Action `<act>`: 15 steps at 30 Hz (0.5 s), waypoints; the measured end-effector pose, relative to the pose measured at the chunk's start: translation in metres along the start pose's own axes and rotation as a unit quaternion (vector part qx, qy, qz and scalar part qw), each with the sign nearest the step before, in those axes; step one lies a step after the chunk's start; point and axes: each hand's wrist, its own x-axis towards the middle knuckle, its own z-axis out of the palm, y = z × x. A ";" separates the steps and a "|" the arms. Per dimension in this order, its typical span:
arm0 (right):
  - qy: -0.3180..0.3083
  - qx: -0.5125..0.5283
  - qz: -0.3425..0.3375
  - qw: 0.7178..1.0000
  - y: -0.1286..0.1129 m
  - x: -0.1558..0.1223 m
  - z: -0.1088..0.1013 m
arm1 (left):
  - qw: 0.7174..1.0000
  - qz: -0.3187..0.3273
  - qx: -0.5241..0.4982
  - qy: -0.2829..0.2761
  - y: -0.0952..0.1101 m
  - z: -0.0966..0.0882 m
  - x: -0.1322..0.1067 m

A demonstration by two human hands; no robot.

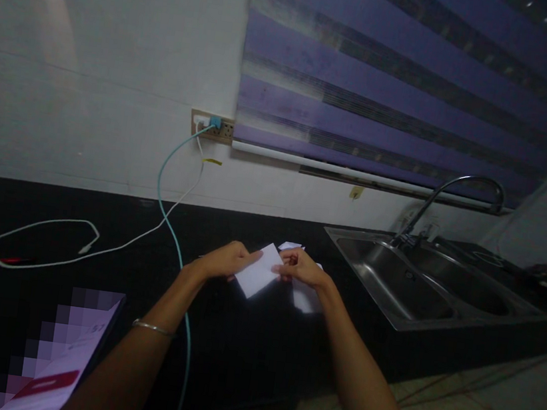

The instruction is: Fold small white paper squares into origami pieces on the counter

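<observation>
Both of my hands hold one small white sheet of paper [258,272] just above the black countertop [236,334]. My left hand [224,260] pinches its left edge with the fingers closed. My right hand [299,266] pinches its right edge, fingers curled. More white paper pieces [305,298] lie on the counter under and behind my right hand. A thin bangle sits on my left wrist.
A steel sink [394,285] with a curved tap [457,189] is set into the counter at right. A teal cable [171,218] and a white cable [47,239] run from a wall socket [212,126]. A purple-and-white booklet [62,359] lies at front left. Purple blinds hang above.
</observation>
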 end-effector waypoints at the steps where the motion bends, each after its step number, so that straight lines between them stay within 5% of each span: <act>1: 0.006 0.000 -0.002 1.000 0.000 0.000 -0.001 | 1.000 0.005 -0.002 0.003 0.000 0.000 0.000; 8: 0.028 0.001 -0.004 1.000 0.000 -0.001 -0.004 | 0.998 0.024 0.020 0.048 0.009 0.004 0.001; 15: 0.130 0.100 -0.039 0.986 0.007 0.009 0.010 | 0.991 0.020 -0.048 0.125 0.006 0.004 0.006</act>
